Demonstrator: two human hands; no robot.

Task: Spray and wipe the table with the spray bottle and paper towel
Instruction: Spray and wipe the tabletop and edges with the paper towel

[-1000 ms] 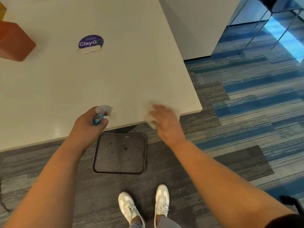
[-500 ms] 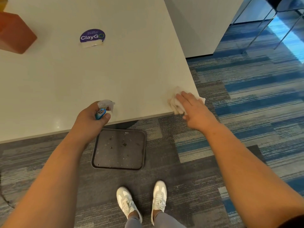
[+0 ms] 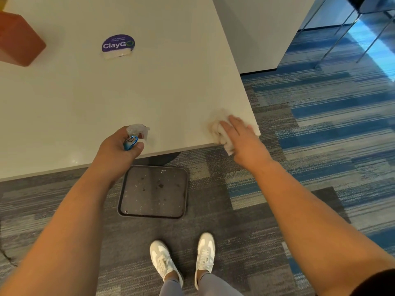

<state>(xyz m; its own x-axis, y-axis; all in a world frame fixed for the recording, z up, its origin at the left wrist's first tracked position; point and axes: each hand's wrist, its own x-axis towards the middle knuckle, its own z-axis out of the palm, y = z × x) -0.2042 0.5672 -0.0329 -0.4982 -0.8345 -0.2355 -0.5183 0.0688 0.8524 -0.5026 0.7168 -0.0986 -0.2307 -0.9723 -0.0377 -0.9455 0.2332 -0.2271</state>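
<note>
White table [image 3: 149, 92] carries a purple ClayGo sticker [image 3: 118, 44], a reddish-brown block [image 3: 19, 39] at far left, and a crumpled paper towel [image 3: 220, 133] on its near right corner, overhanging the edge.

— We see an off-white, plain surface [image 3: 149, 88], and on it a round purple sticker [image 3: 118, 43] with white "ClayG" lettering and a green ring for the last letter.

— We also note the reddish-brown block [image 3: 19, 39] at the far left, with a sliver of yellow above it.

— The spray bottle [image 3: 134, 135] we read as clear, with a blue band under the nozzle. The paper towel [image 3: 220, 133] is cream-white.

— Below, the carpet [image 3: 320, 124] shows streaked bands of blue, grey and beige. We see a dark grey tray [image 3: 121, 210] flecked with pale specks.

— And white sneakers [image 3: 162, 259] with white laces, grey leggings [image 3: 211, 285] above them.
</note>
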